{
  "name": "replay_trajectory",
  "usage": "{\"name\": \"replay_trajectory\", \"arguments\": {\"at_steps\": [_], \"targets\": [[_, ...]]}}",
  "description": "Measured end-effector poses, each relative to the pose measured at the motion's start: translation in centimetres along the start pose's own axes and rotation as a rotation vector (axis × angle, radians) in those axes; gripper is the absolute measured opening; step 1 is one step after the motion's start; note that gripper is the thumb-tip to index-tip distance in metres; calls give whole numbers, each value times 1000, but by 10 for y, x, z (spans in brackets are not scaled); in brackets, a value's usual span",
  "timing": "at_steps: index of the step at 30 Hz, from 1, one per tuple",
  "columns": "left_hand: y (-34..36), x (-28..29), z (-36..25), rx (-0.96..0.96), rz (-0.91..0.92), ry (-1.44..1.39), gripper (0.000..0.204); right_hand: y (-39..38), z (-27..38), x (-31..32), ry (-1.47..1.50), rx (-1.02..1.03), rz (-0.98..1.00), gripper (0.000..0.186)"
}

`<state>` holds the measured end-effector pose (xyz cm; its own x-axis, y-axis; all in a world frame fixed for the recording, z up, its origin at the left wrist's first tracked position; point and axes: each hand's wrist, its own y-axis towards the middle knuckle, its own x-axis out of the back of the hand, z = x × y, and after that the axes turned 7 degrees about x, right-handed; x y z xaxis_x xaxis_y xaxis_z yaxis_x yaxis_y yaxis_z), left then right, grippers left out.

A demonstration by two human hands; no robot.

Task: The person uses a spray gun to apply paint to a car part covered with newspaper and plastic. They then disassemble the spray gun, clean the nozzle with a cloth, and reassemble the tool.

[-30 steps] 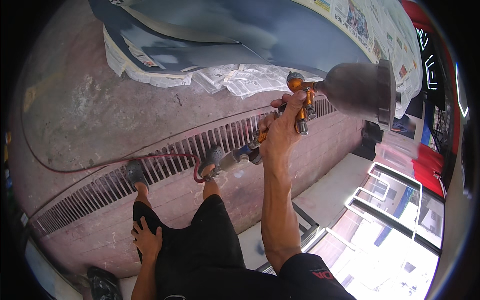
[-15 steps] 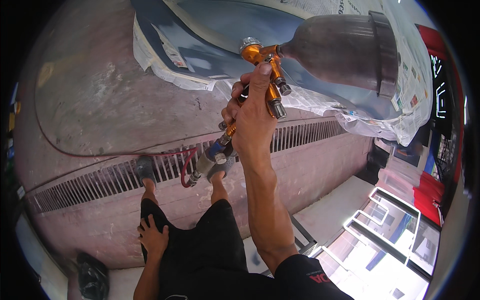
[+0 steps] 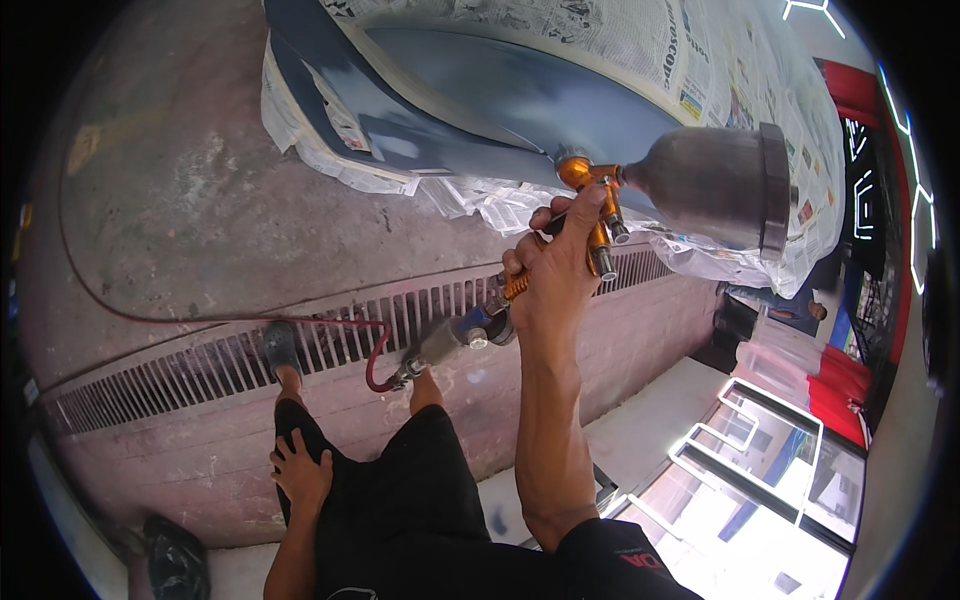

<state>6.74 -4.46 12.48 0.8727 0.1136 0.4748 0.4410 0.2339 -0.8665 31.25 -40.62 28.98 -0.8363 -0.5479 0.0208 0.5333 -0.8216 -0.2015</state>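
My right hand (image 3: 560,270) is closed around the grip of a paint spray gun (image 3: 577,174) with an orange metal body. A large smoky-grey paint cup (image 3: 705,188) with a dark lid sticks out to its right. Below the grip, a blue-and-silver fitting (image 3: 445,338) joins a red air hose (image 3: 378,362). The gun's nozzle end overlaps the lower edge of a grey-blue vehicle body panel (image 3: 490,85) in view; their exact gap I cannot tell. Patches of lighter tone show on the panel. My left hand (image 3: 303,472) lies with fingers spread on my left thigh.
Newspaper masking (image 3: 640,40) and clear plastic surround the panel. A slotted floor grate (image 3: 200,372) runs under my feet, and the hose trails across the stained floor (image 3: 230,220). A black bag (image 3: 175,558) sits lower left. Glass doors (image 3: 765,470) and a person (image 3: 812,312) are at right.
My right hand has carried the spray gun to the right and lower in view, along the panel's edge. More newspaper shows at the top. My left hand stays on the thigh.
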Motion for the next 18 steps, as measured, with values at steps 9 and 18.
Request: {"name": "replay_trajectory", "arguments": {"at_steps": [9, 18], "targets": [[6, 4, 2, -25, -34, -19, 85, -13, 22, -55, 16, -72, 307, 59], [13, 29, 20, -306, -225, -422, 85, -59, 55, -18, -81, -145, 550, 55]]}}
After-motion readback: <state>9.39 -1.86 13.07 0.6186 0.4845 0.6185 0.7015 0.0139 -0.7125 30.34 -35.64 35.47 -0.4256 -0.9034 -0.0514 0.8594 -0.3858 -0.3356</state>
